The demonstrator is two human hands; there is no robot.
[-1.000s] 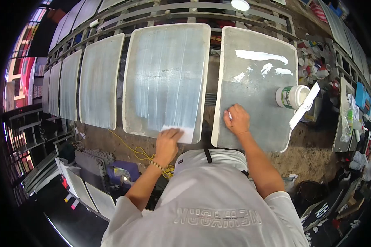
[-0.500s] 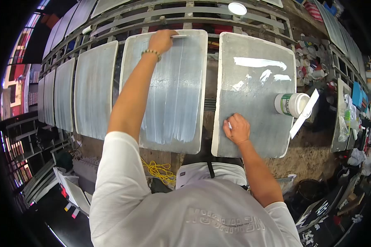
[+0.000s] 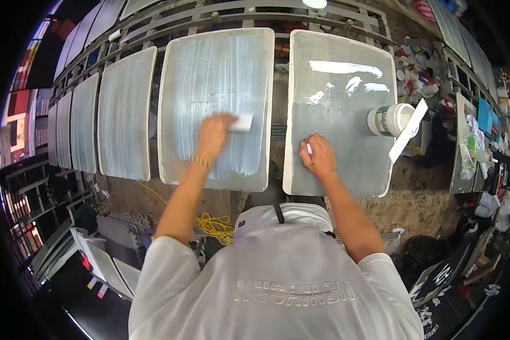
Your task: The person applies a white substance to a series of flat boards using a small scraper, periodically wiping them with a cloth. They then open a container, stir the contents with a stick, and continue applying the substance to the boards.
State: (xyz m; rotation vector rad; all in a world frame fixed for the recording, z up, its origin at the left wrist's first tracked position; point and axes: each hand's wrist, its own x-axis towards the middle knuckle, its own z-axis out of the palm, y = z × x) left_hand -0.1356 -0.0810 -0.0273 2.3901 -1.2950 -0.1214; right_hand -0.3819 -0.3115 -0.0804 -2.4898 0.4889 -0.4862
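My left hand [image 3: 214, 136], slightly blurred and with a beaded bracelet at the wrist, is closed on a flat white spreader [image 3: 242, 123]. The spreader is over the middle of a grey board [image 3: 221, 68] streaked with thin whitish coating. On the grey board to its right [image 3: 340, 164] rests my right hand [image 3: 318, 154], fingers curled around a small white thing I cannot make out. Thick white paste [image 3: 345, 69] lies in smears across the upper part of that board. At its right edge is a white tub [image 3: 388, 120] with a green label, a long white strip [image 3: 408, 131] against its mouth.
More streaked boards [image 3: 124, 113] stand in a row to the left, on a metal rack [image 3: 209, 22]. Beyond the right board lies a heap of used cups [image 3: 419, 79]. A coiled yellow cord [image 3: 215, 226] is on the floor close to my body.
My left hand has drawn the spreader from the far edge of the left board down to its middle. My right hand stays closed on the right board. The whole view has shifted slightly.
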